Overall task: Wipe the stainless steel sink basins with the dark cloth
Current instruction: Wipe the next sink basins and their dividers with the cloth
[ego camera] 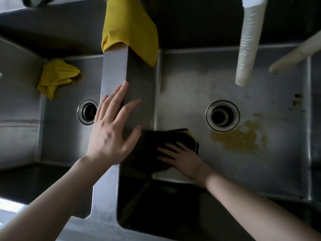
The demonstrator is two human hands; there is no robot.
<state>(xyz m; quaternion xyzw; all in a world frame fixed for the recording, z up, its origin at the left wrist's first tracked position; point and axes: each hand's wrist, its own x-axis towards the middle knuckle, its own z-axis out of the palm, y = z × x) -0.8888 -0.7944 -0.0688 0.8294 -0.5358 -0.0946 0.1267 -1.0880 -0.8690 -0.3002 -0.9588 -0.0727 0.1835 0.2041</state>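
I look down into two stainless steel basins. The right basin (pixel 260 171) has a round drain (pixel 222 116) and a yellow-brown stain (pixel 239 138) just in front of that drain. The dark cloth (pixel 166 138), black with a yellow edge, lies flat on the right basin's floor at its near left corner. My right hand (pixel 182 157) presses flat on the cloth, fingers spread, pointing left. My left hand (pixel 112 126) rests open on the steel divider (pixel 114 70) between the basins, holding nothing. The left basin (pixel 60 145) has its own drain (pixel 87 111).
A yellow cloth (pixel 128 32) is draped over the far end of the divider. A crumpled yellow cloth (pixel 55 77) lies in the left basin's far corner. Two pale hoses hang over the right basin: a ribbed hose (pixel 246 42) and a smooth hose (pixel 295 54). Small brown spots (pixel 297 100) mark the right basin.
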